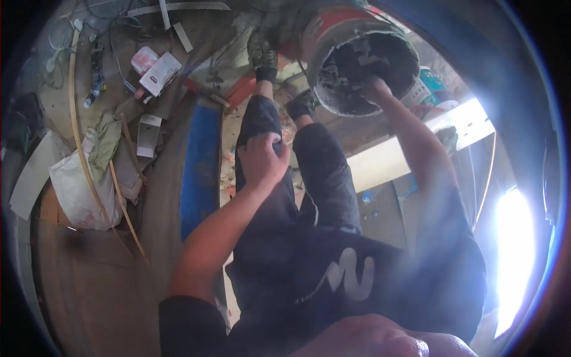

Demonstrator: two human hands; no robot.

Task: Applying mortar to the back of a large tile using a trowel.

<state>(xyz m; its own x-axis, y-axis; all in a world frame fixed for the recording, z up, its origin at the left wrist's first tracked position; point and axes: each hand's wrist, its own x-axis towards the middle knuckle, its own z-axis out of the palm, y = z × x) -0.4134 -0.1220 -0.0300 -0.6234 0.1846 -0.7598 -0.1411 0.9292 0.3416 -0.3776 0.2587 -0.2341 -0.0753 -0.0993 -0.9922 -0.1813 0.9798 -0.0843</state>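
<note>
My left hand [264, 159] rests on my left knee, its fingers draped over the dark trouser leg [260, 119] with the thumb apart. Nothing is held in it. My right arm reaches forward over a large bucket [320, 89], and my right hand [376, 91] is closed at its mouth. Whatever the fingers grip is too small and dim to name. Dark grey wet-looking material [351, 62] fills the bucket's inside, and grey smears coat its rim. A paler patch [373, 60] shows in the material just beyond my hand.
A red bucket [318, 30] stands behind, and a teal-and-white tub [437, 86] to the right. A blue board [201, 160] lies left of my legs. Farther left are a white-and-red box-shaped thing [159, 72], a white sack [86, 184], thin wooden strips [77, 119] and cables.
</note>
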